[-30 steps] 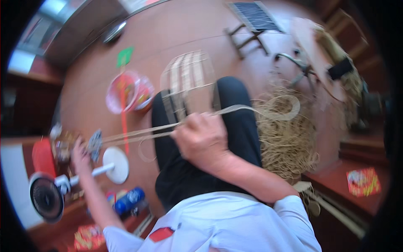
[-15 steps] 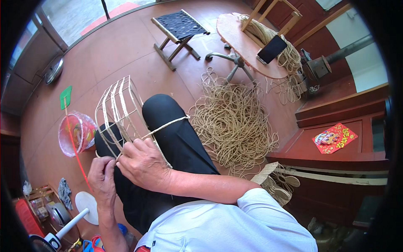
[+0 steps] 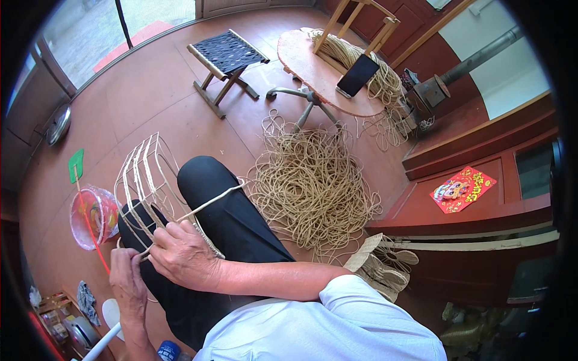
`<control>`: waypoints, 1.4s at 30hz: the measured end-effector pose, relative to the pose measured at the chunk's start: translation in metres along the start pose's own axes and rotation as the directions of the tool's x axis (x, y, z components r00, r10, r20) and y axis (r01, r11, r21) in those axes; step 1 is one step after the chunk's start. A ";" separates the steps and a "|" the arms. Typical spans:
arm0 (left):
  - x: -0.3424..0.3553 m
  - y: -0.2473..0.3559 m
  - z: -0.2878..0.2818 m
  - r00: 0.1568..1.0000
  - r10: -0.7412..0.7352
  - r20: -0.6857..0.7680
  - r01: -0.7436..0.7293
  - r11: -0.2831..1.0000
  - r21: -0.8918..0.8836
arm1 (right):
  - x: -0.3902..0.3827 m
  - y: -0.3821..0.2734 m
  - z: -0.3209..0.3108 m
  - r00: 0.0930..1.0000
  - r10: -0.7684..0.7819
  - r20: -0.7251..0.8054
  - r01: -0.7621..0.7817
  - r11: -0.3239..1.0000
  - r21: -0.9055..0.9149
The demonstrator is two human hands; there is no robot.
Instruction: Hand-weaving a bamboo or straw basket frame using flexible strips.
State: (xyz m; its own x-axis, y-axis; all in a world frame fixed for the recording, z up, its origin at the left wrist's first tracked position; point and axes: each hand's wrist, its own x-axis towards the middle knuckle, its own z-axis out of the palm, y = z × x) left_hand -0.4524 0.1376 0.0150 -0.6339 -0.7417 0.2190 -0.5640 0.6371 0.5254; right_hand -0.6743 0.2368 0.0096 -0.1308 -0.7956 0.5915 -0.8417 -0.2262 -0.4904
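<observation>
An open basket frame (image 3: 149, 170) of thin rods, some wrapped in pale cord, rests across my dark-trousered legs. My right hand (image 3: 182, 253) is closed over its near edge, fingers curled around the rods. Close beside it on the left, my left hand (image 3: 127, 278) is pinched on a strand of cord at the frame's near corner; a short end pokes up above the fingers. A length of twisted cord (image 3: 221, 196) runs from my right hand over my right knee toward a large tangled heap of cord (image 3: 319, 186) on the floor. The frame's underside is hidden by my hands.
Left of my legs stands a plastic-lined bin (image 3: 91, 213) with a green fly swatter (image 3: 76, 166). Ahead are a folding stool (image 3: 229, 54) and a round-topped table (image 3: 325, 75) bearing coiled cord and a tablet (image 3: 357, 76). A red cabinet (image 3: 500, 180) lines the right.
The whole view has shifted, so the room sits further left and lower. My left hand has drawn slightly down from the frame; my right keeps its grip.
</observation>
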 end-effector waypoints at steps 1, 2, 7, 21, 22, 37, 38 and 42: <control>-0.013 -0.026 -0.001 0.999 -0.030 -0.011 0.031 0.992 0.121 | 0.000 0.000 0.000 1.000 -0.002 -0.009 0.002 1.000 0.005; -0.025 -0.061 -0.010 0.997 -0.059 -0.044 0.066 0.982 0.175 | -0.001 0.000 0.001 1.000 0.006 0.002 -0.006 1.000 0.014; -0.092 -0.268 -0.152 0.892 -0.346 -0.293 0.432 0.843 0.321 | -0.001 0.000 0.002 1.000 0.006 -0.013 -0.006 1.000 0.030; 0.007 0.035 0.007 0.999 -0.044 0.031 0.050 0.971 -0.234 | -0.002 0.002 0.004 0.999 0.026 -0.024 -0.025 0.999 0.043; 0.012 0.047 0.002 0.999 -0.026 -0.029 0.020 0.984 -0.176 | -0.001 0.001 0.004 1.000 0.019 -0.014 -0.018 0.998 0.053; -0.182 -0.302 -0.186 0.417 -0.743 -0.524 0.793 0.579 -0.189 | 0.002 0.002 -0.003 0.999 0.001 0.043 -0.001 1.000 0.000; -0.216 -0.339 -0.215 0.259 -0.810 -0.526 0.793 0.490 -0.363 | 0.002 0.002 -0.003 0.999 0.000 0.038 0.000 1.000 -0.003; -0.289 -0.402 -0.270 -0.250 -0.749 -0.614 0.763 0.238 -0.601 | 0.003 0.001 -0.002 1.000 -0.006 0.023 0.006 1.000 -0.006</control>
State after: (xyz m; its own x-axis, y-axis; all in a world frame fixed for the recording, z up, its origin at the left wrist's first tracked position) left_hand 0.0999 0.0391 -0.0378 0.9057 -0.4202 0.0566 -0.3000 -0.5407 0.7859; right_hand -0.6766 0.2353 0.0118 -0.1134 -0.8071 0.5795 -0.8457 -0.2277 -0.4826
